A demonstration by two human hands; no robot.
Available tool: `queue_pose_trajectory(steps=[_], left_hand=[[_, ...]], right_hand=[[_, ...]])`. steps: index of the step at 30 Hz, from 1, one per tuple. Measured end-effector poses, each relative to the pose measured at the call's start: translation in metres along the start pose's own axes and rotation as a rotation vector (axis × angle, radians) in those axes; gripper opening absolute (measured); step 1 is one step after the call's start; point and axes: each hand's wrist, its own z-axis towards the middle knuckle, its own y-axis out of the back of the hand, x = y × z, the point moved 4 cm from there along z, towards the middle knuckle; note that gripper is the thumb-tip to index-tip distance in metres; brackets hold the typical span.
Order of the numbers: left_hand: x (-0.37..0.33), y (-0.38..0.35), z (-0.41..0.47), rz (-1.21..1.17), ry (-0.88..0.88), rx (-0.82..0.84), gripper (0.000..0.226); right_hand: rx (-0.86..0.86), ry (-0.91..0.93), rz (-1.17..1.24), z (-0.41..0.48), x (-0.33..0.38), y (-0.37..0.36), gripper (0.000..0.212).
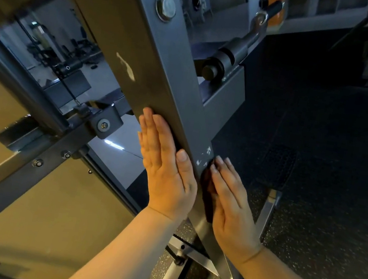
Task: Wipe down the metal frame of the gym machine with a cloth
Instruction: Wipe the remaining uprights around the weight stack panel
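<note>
A thick grey metal upright (162, 83) of the gym machine runs from the top left down to the bottom right, with chipped paint spots and a large bolt near its top. My left hand (164, 167) lies flat against its left face, fingers straight, thumb on the front edge. My right hand (233, 204) presses flat against the right side of the upright, fingers straight. A dark cloth (207, 190) shows between my right palm and the metal; most of it is hidden under the hand.
A second grey beam (31, 164) with bolts crosses at the lower left, joined by a bracket (106, 123). A black pin and roller (223, 61) stick out behind the upright. Dark speckled rubber floor (330, 161) lies to the right, with the machine's silver base bars (194, 255) below.
</note>
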Motion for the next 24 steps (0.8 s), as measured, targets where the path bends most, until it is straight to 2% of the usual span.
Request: queue_pose_trajectory(steps=[5, 8, 12, 15, 19, 21, 24], left_hand=[[-0.002, 0.002, 0.002, -0.022, 0.016, 0.002, 0.058], [-0.004, 0.0, 0.0, -0.01, 0.032, 0.001, 0.056], [-0.005, -0.001, -0.005, -0.053, 0.068, 0.024, 0.057], [-0.006, 0.001, -0.007, -0.078, 0.077, 0.038, 0.058], [-0.011, 0.003, -0.008, -0.141, 0.084, 0.006, 0.057], [-0.013, 0.005, -0.012, -0.149, 0.147, 0.028, 0.058], [-0.018, 0.013, -0.024, -0.148, 0.262, 0.119, 0.056]], right_hand=[[-0.044, 0.047, 0.054, 0.047, 0.03, 0.013, 0.047], [0.001, 0.038, 0.009, 0.014, 0.007, 0.004, 0.047], [0.09, -0.038, -0.045, -0.012, -0.013, 0.003, 0.063], [0.014, 0.066, -0.003, 0.037, 0.023, 0.014, 0.051], [-0.11, 0.172, 0.026, 0.091, 0.068, 0.023, 0.047], [-0.102, 0.2, 0.02, 0.079, 0.063, 0.02, 0.046], [0.006, 0.212, -0.074, 0.038, 0.037, 0.016, 0.05]])
